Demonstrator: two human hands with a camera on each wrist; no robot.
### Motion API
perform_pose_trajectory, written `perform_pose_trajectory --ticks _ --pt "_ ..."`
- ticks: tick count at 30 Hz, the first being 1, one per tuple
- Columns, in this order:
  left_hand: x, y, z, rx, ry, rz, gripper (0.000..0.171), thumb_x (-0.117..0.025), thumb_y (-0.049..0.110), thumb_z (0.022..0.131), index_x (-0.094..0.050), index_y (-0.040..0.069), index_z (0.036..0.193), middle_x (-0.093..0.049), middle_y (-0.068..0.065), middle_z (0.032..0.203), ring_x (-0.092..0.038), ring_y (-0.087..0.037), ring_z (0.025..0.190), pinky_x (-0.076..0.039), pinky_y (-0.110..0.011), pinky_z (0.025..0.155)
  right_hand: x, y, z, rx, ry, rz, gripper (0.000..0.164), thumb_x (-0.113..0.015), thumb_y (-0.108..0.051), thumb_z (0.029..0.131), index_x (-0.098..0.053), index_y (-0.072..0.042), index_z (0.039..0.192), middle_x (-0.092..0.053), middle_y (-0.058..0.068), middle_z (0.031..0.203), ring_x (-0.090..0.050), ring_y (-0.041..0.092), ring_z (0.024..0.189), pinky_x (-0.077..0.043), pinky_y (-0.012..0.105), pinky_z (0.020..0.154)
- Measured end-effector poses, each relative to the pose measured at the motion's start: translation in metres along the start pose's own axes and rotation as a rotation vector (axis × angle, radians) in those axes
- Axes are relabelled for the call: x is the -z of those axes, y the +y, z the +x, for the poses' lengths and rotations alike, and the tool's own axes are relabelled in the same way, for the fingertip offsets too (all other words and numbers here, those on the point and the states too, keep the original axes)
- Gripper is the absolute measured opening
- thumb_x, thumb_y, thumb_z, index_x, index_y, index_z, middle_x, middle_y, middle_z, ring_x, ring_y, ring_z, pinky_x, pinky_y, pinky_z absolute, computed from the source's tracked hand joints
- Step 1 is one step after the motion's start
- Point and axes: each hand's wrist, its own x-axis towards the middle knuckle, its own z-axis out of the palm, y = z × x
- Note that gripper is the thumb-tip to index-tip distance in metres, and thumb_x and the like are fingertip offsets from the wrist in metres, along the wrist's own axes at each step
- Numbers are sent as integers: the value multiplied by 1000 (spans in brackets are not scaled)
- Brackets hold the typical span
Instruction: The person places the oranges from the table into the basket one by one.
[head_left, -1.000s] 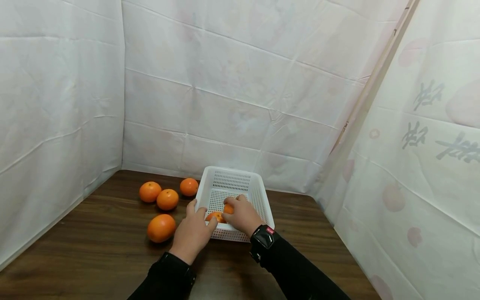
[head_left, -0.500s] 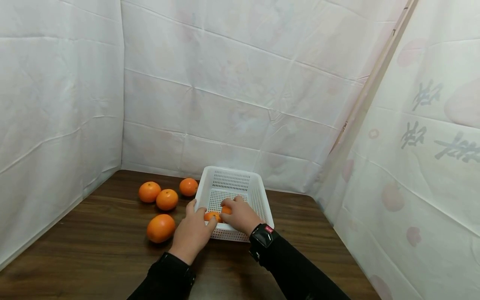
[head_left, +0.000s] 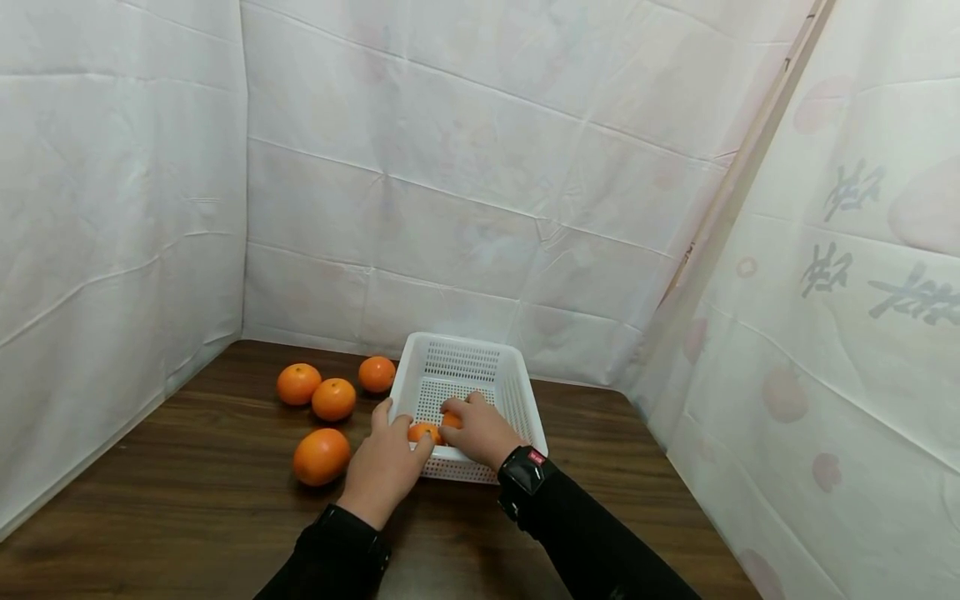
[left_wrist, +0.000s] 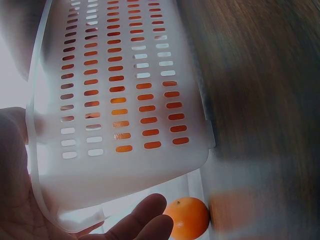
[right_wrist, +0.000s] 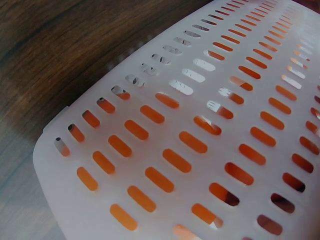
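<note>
A white perforated plastic basket [head_left: 531, 408] stands on the table, holding at least two oranges near its front wall. My left hand [head_left: 381, 473] holds the basket at its front left corner, the rim lying between thumb and fingers; in the left wrist view the fingertips [left_wrist: 145, 215] show beyond the corner. Inside the basket, my right hand [head_left: 486, 433] grips an orange [head_left: 452, 420] that its fingers partly cover. Another orange [head_left: 426, 432] lies just left of it. The right wrist view shows only the basket wall [right_wrist: 52, 185], with orange skin behind the slots and the hand mostly hidden.
Left of the basket, a large orange [head_left: 321, 457] sits beside my left hand. Farther back are two oranges close together [head_left: 334, 399] and one [head_left: 377, 374] near the basket's left side. White sheeting [head_left: 450, 208] encloses the brown wooden table [head_left: 187, 500].
My right hand and the orange under it have shifted slightly left inside the basket, and the neighbouring orange moved left too. The left hand has stayed at the corner.
</note>
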Motion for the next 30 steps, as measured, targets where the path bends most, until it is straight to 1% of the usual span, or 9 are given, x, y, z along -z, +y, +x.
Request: perform_pose_trajectory --ticks 6,15,23,30 --pt "0 0 0 -1 5 1 61 -55 50 103 -62 6 144 -26 -21 171 -67 -35 94 -59 -52 75 3 -3 -1 -7 -18 -14 37 -66 -44 100 -69 -33 135 -56 7 122 -57 21 89 -48 35 74" --pt "1 2 -2 -8 31 -2 58 -57 47 102 -64 4 142 -30 -23 169 -67 -35 94 -59 -53 77 5 -4 0 14 -37 -36 39 -65 -42 102 -70 -27 137 -56 7 119 -57 21 86 -47 33 71" --pt "-1 -1 -1 -17 26 -12 57 -54 48 103 -63 5 141 -28 -23 170 -66 -34 90 -57 -51 74 4 -2 3 53 -35 -57 35 -66 -38 102 -72 -24 133 -58 7 118 -56 19 85 -49 33 72" --pt "-1 -1 1 -17 20 -10 58 -53 49 104 -63 5 141 -26 -24 170 -65 -33 87 -57 -49 71 4 -3 5 47 -49 -67 34 -66 -36 101 -72 -25 132 -58 7 118 -56 19 86 -49 33 74"
